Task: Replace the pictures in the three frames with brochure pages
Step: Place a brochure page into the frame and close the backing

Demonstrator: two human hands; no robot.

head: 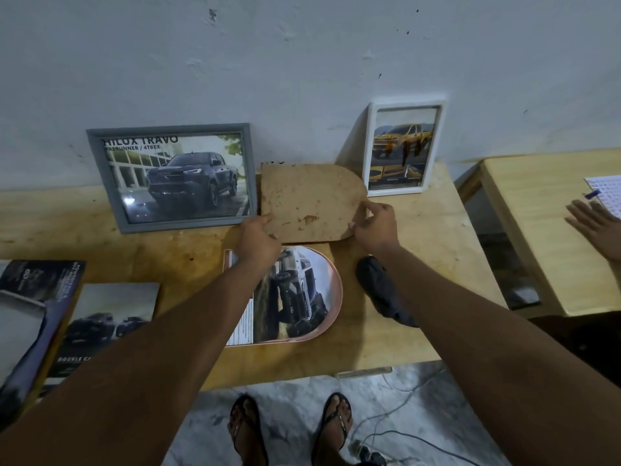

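Grey frame, white frame, pink-rimmed arched frame, brown blotchy backing board, yellowish wooden table.

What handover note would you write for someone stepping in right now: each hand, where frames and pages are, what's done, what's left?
The left hand and right hand each grip an edge of the brown backing board.
The grey frame and white frame lean on the wall, truck pages already in.
The pink arched frame lies flat with a truck page in it.
Left: probably fit the board, stand that frame up.
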